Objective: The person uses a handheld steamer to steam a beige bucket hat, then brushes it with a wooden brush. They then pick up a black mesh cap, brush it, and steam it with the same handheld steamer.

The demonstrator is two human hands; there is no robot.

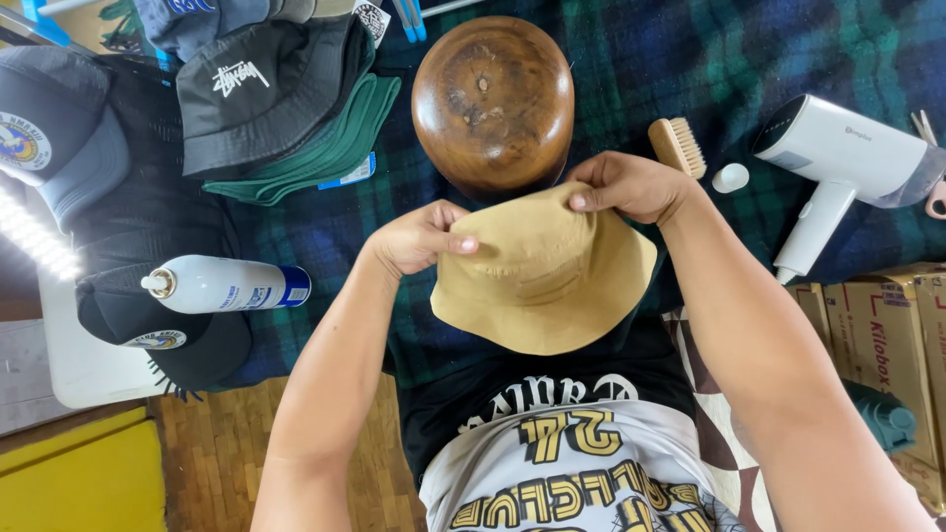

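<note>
Tan bucket hat [544, 271] pinched at its crown edge between my left hand [422, 238] and right hand [631, 185], both gripping fabric. Hat hangs over my lap, just below wooden hat block [493, 99] on plaid cloth [680, 59].

My left hand [419, 239] and right hand [631, 185] pinch a tan hat [547, 271] of matt, soft cloth. Far: a glossy, worn wooden block [493, 99]. Left: a smooth spray can [225, 284]. Right: a glossy white plastic steamer [838, 163].
</note>
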